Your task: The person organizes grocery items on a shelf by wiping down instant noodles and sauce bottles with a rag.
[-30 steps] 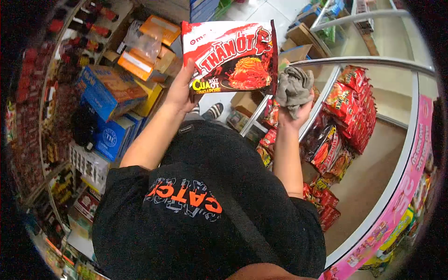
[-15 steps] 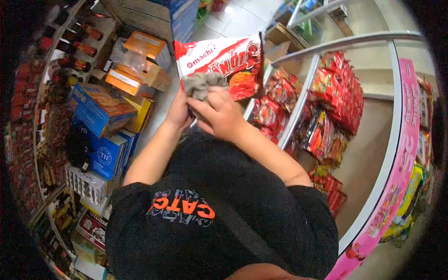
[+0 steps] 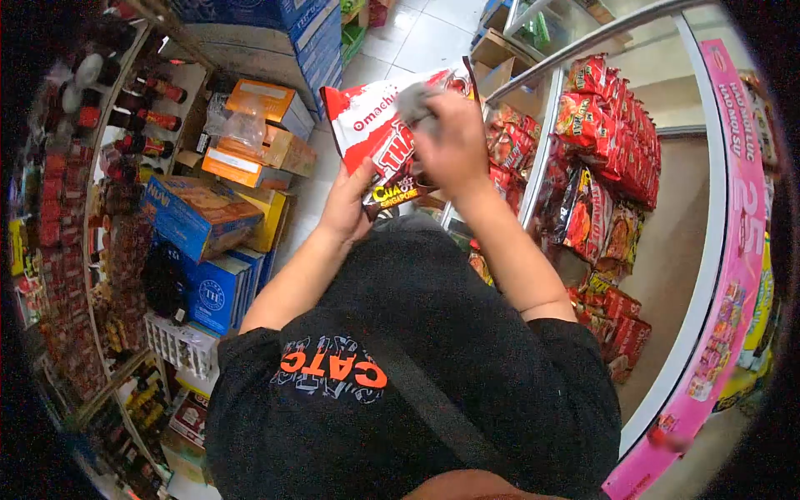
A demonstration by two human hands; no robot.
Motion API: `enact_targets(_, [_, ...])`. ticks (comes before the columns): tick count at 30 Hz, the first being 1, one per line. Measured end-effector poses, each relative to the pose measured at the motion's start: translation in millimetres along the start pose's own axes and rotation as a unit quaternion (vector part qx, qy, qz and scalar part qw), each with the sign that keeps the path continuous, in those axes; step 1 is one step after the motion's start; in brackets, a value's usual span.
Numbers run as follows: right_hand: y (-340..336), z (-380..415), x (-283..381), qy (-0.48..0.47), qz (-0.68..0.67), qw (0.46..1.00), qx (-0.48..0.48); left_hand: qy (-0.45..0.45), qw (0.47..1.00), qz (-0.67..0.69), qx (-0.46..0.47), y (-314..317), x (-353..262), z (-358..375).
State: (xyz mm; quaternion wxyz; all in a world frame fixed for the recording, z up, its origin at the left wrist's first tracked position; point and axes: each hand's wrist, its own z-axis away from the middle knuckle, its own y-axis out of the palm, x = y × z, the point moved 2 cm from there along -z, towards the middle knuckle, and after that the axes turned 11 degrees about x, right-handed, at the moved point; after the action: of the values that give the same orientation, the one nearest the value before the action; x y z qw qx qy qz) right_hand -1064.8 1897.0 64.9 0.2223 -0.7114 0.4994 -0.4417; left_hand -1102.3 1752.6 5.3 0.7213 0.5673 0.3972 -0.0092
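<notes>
A red and white Omachi packet (image 3: 367,125) is held up in front of my chest, its printed front facing me. My left hand (image 3: 348,200) grips its lower left edge, the thumb lying on the front. Over the packet's right part, my right hand (image 3: 454,137) is closed on a grey cloth (image 3: 414,104) that lies against the printed face. Motion blurs the right hand, and its fingers and the cloth hide part of the lettering.
Red noodle packets (image 3: 604,125) fill a glass-fronted case with a metal frame (image 3: 696,233) on the right. Cartons (image 3: 200,217) are stacked at the left beside shelves of bottles (image 3: 150,117). Tiled floor (image 3: 408,37) shows ahead.
The cloth and my right hand have moved up and right across the packet. The packet is tilted differently, showing more of its lower part, and my left hand now holds its lower left edge.
</notes>
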Motion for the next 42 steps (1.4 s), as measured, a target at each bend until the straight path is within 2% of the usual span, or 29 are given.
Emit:
enact_targets(2, [10, 3, 38, -0.085, -0.066, 0.994, 0.037, -0.036, 0.999, 0.038, 0.001, 0, 4, 0])
enact_targets(4, [12, 8, 58, -0.091, -0.037, 0.994, 0.044, -0.047, 0.998, 0.031, -0.013, 3, 3, -1])
enact_targets(6, [8, 1, 46, -0.09, 0.0, 0.996, 0.028, -0.033, 0.998, -0.02, -0.043, 7, 0, -2])
enact_targets(7, [5, -3, 37, -0.089, 0.017, 0.996, 0.022, -0.036, 0.998, -0.039, -0.022, 9, 0, -2])
enact_targets(8, [-1, -12, 27, -0.068, 0.05, 0.996, -0.015, -0.028, 0.997, -0.072, -0.016, 9, 1, 0])
enact_targets(10, [-20, -22, 9, 0.043, 0.059, 0.997, -0.034, -0.008, 0.99, -0.141, -0.002, 10, 0, 1])
enact_targets(11, [-21, -22, -12, 0.084, 0.033, 0.994, -0.068, -0.001, 0.994, -0.11, 0.005, 14, -1, 1])
enact_targets(13, [-27, -18, -36, 0.163, 0.013, 0.98, -0.111, 0.001, 0.985, -0.169, 0.018, 14, -2, 1])
enact_targets(16, [-37, -12, -17, 0.165, -0.005, 0.981, -0.105, 0.0, 0.978, -0.207, 0.037, 19, 5, 0])
enact_targets(18, [-26, -9, 14, 0.082, -0.07, 0.991, -0.083, -0.001, 0.962, -0.266, 0.065, 26, 10, -4])
enact_targets(20, [-16, -2, 49, -0.03, -0.047, 0.998, -0.021, -0.001, 0.859, -0.504, 0.087, -31, 22, -1])
enact_targets(21, [-6, 6, 55, -0.054, -0.022, 0.998, 0.015, -0.009, 0.856, -0.51, 0.082, -30, 23, -2])
enact_targets(22, [-7, 4, 51, -0.042, -0.015, 0.999, -0.008, -0.017, 0.853, -0.515, 0.078, -12, 16, -4])
enact_targets(24, [-10, 2, 41, -0.016, -0.004, 0.999, -0.05, -0.077, 0.949, -0.304, 0.029, 29, 8, 1])
enact_targets(25, [-15, 2, 34, 0.004, -0.011, 0.997, -0.071, -0.035, 0.964, -0.262, 0.032, 15, 16, 1])
enact_targets(28, [-8, 4, -6, 0.088, -0.051, 0.986, -0.133, -0.016, 0.975, -0.223, -0.004, 10, 17, 8])
enact_targets(30, [4, 12, -35, 0.143, -0.081, 0.978, -0.127, 0.017, 0.971, -0.236, -0.028, 8, 15, 13])
enact_targets(31, [15, 17, -50, 0.171, -0.094, 0.978, -0.078, 0.033, 0.966, -0.255, -0.035, 15, 9, 14])
enact_targets(32, [25, 23, -61, 0.198, -0.107, 0.974, -0.029, 0.05, 0.949, -0.298, -0.089, 20, 3, 14])
enact_targets(34, [48, 34, -57, 0.228, -0.16, 0.96, -0.007, 0.055, 0.963, -0.228, -0.135, 17, -2, 12])
enact_targets(35, [46, 36, -39, 0.206, -0.169, 0.964, -0.008, 0.087, 0.953, -0.262, -0.122, 19, -3, 11])
enact_targets(36, [49, 37, -20, 0.177, -0.2, 0.964, 0.012, 0.054, 0.956, -0.251, -0.14, 15, -4, 11])
enact_targets(37, [51, 35, -1, 0.112, -0.228, 0.965, 0.058, 0.058, 0.959, -0.234, -0.149, 14, -4, 11])
enact_targets(38, [45, 35, 26, -0.001, -0.27, 0.962, 0.045, 0.062, 0.961, -0.217, -0.159, 12, -2, 11])
enact_targets(40, [26, 34, 59, -0.052, -0.093, 0.994, 0.023, 0.017, 0.967, -0.215, -0.134, -2, -2, 12])
enact_targets(42, [28, 25, 45, -0.036, -0.063, 0.997, 0.005, 0.006, 0.968, -0.226, -0.11, -6, -1, 16])
